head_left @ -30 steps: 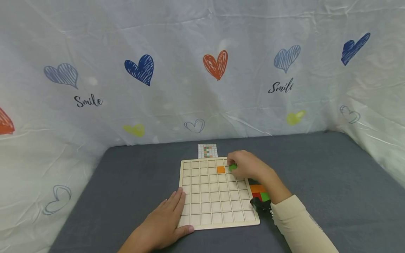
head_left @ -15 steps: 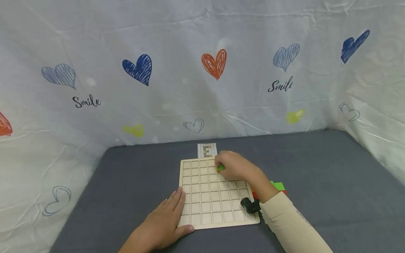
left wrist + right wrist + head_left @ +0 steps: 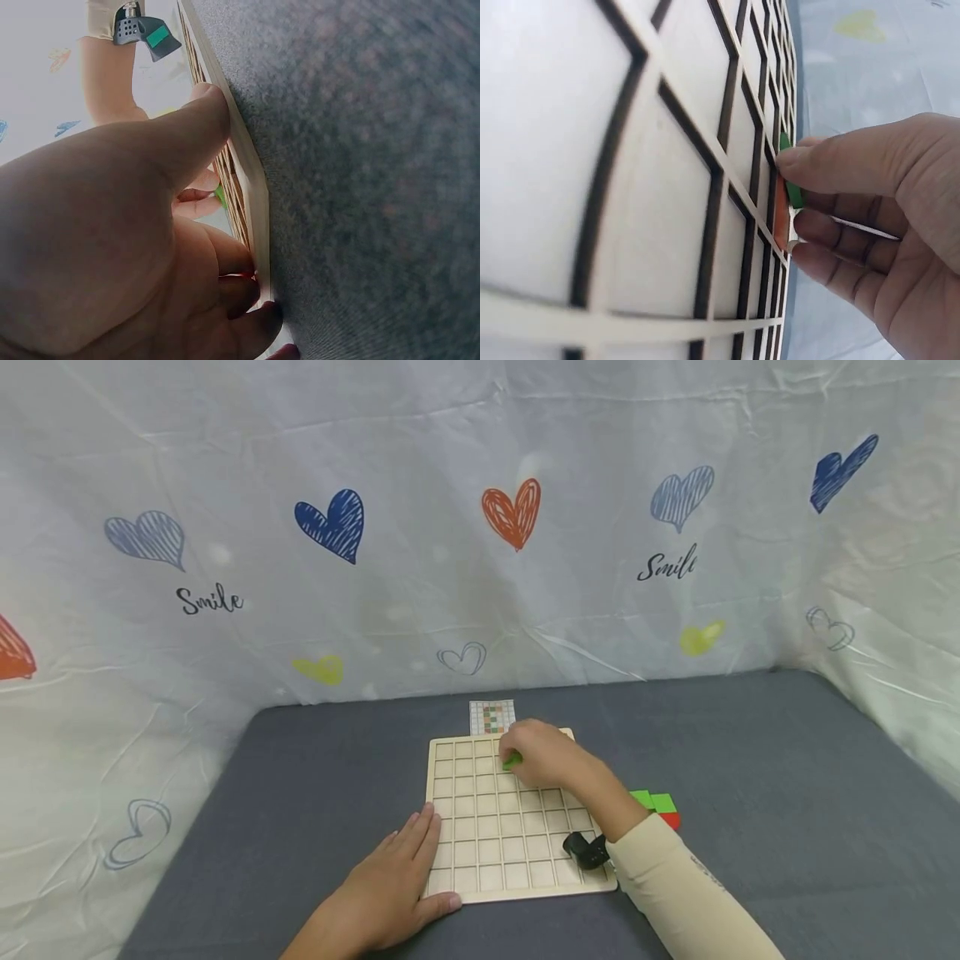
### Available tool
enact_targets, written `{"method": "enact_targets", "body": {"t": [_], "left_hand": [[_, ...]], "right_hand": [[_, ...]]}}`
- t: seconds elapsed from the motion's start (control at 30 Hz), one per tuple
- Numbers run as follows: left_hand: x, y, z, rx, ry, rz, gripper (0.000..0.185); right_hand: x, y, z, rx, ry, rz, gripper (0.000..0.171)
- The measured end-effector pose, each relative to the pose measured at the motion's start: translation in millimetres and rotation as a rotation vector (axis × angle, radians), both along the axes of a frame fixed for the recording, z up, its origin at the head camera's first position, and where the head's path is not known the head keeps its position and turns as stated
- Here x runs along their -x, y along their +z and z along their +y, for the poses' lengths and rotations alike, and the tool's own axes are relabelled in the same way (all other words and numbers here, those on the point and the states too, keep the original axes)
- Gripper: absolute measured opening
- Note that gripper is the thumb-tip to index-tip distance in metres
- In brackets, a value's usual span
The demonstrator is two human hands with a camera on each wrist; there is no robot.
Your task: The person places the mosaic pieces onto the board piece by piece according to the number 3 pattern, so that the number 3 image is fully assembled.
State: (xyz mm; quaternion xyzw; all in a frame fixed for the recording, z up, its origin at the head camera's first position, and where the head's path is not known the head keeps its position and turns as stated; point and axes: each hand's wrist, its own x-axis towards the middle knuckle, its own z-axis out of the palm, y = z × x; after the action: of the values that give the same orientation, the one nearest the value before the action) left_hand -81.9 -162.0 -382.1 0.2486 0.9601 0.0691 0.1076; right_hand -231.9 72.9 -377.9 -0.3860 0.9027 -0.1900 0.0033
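Note:
A pale wooden grid board [image 3: 480,852] lies on the grey table. My right hand [image 3: 542,753] hovers over the board's far rows and pinches a small green tile [image 3: 512,762] between thumb and fingers. In the right wrist view the green tile [image 3: 791,176] stands on edge just above an orange tile [image 3: 781,214] seated in a cell. My left hand [image 3: 390,881] rests flat with straight fingers against the board's near left edge [image 3: 251,187]. The orange tile is hidden under my right hand in the head view.
A small printed pattern card [image 3: 492,716] lies beyond the board's far edge. Loose green and red tiles [image 3: 654,804] sit on the table right of the board. A white sheet with hearts [image 3: 510,514] walls in the back and sides.
My right hand has carried the green tile leftward along the board's far rows, covering the orange tile. The left hand has stayed put.

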Motion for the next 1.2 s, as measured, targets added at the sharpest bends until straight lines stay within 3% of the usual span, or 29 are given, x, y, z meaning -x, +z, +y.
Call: {"method": "enact_targets", "body": {"t": [0.13,0.3,0.43,0.57,0.63,0.73,0.83,0.9,0.97,1.1,1.2], "left_hand": [[-0.3,0.4,-1,-0.005,-0.008,0.006,0.088],[0.2,-0.4,-1,0.001,-0.004,0.005,0.088],[0.1,-1.1,0,-0.004,-0.002,0.008,0.088],[0.9,-3.4,2,-0.009,0.000,0.013,0.089],[1.4,-4.6,2,-0.002,0.007,0.013,0.091],[1.5,-5.7,1,0.006,0.011,0.020,0.090],[1.3,-5.3,0,0.004,0.006,0.027,0.089],[0.7,-4.6,-1,0.001,0.002,0.031,0.088],[0.5,-4.7,-1,-0.003,-0.001,0.033,0.089],[0.0,-4.3,0,-0.006,0.003,0.015,0.090],[0.4,-4.1,0,0.006,0.003,0.010,0.090]], "right_hand": [[-0.3,-1.7,-4,0.018,-0.027,-0.028,0.026],[-2.2,-1.2,-11,0.006,-0.059,0.031,0.025],[-11.9,1.8,-14,-0.092,-0.077,0.098,0.031],[-32.2,2.0,-10,-0.251,-0.060,0.157,0.017],[-41.5,0.5,-6,-0.287,-0.042,0.149,0.020],[-49.9,-2.1,-1,-0.290,-0.022,0.120,0.036],[-53.0,-2.0,4,-0.252,0.001,0.099,0.035],[-54.3,0.4,8,-0.206,0.025,0.067,0.024],[-56.0,6.1,15,-0.158,0.045,0.001,0.014],[-58.8,23.3,43,-0.099,0.055,-0.186,0.025],[-58.4,38.2,72,-0.114,-0.021,-0.278,0.022]]}}
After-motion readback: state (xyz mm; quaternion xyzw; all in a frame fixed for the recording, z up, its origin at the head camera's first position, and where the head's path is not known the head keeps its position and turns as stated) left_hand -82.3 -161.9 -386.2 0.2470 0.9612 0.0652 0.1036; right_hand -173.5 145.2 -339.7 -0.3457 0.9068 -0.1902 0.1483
